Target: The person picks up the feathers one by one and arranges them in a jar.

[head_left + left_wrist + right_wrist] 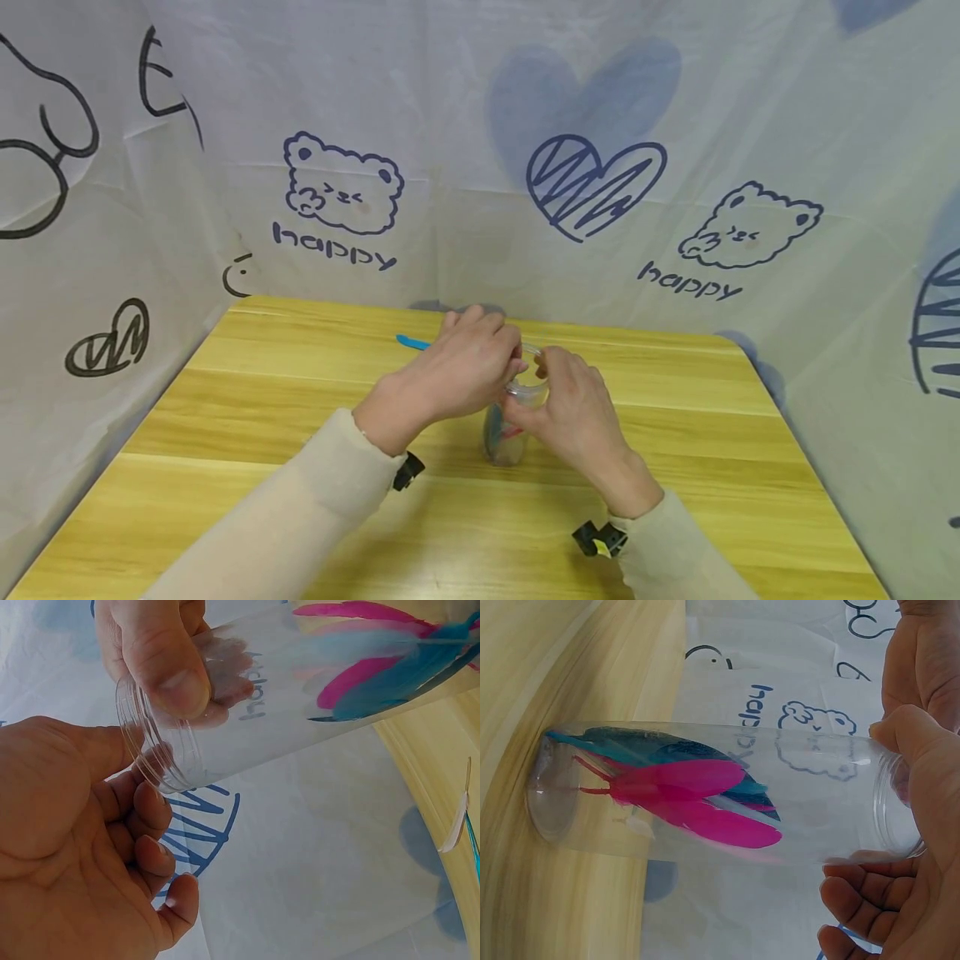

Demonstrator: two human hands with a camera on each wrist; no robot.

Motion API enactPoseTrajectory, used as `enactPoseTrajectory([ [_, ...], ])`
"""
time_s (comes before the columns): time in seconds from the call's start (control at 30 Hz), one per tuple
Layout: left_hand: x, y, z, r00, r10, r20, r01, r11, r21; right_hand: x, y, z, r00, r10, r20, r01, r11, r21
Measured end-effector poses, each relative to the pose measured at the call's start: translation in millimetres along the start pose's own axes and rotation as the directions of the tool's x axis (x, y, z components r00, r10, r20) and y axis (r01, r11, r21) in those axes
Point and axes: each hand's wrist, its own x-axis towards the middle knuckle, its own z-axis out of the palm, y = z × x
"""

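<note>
A clear plastic jar (817,817) with a ridged neck stands on the wooden table, its mouth facing up. Bright pink feathers (690,780) and teal feathers (592,742) lean inside it. My right hand (573,408) grips the jar just below the neck, with the thumb on the near side. At the mouth is my left hand (457,367). Its thumb and index fingertips are right at the rim, the other fingers loosely bent, and nothing shows between them in the left wrist view. The left hand hides part of the mouth in the head view.
Beyond the left hand, a thin blue strip (411,342) lies on the wooden table (675,450). A pale feather (456,825) shows near the right edge of the left wrist view. White cloth (465,108) with drawings hangs around the table's back and sides.
</note>
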Motion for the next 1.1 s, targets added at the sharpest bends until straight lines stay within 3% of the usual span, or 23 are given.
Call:
enactPoseTrajectory([
  [0.37,0.5,0.5,1.4,1.000,0.001,-0.007,-0.001,1.000,0.006,-0.3,0.0,-0.1,1.000,-0.007,-0.001,0.007,1.000,-0.004],
  [0.53,-1.7,1.6,3.9,0.993,0.056,-0.101,-0.049,0.997,0.062,-0.2,-0.3,-1.0,1.000,0.006,0.014,-0.006,1.000,-0.004],
  [0.67,-3.1,1.0,8.3,0.971,0.115,-0.209,-0.088,0.987,0.133,0.1,0.6,-1.2,1.000,0.012,0.020,-0.012,1.000,0.001],
  [0.8,-2.6,-2.4,11.6,0.955,0.144,-0.260,-0.108,0.983,0.150,0.4,1.4,-1.3,1.000,0.000,0.006,0.000,1.000,0.001],
  [0.93,-1.0,-12.4,15.3,0.961,0.093,-0.261,-0.074,0.994,0.079,-0.3,2.0,-0.6,1.000,-0.008,0.004,0.008,1.000,0.011],
  [1.1,1.5,-35.6,25.1,0.961,-0.056,-0.270,0.051,0.998,-0.027,-1.3,1.3,-0.4,0.999,0.025,0.031,-0.026,0.999,0.040],
])
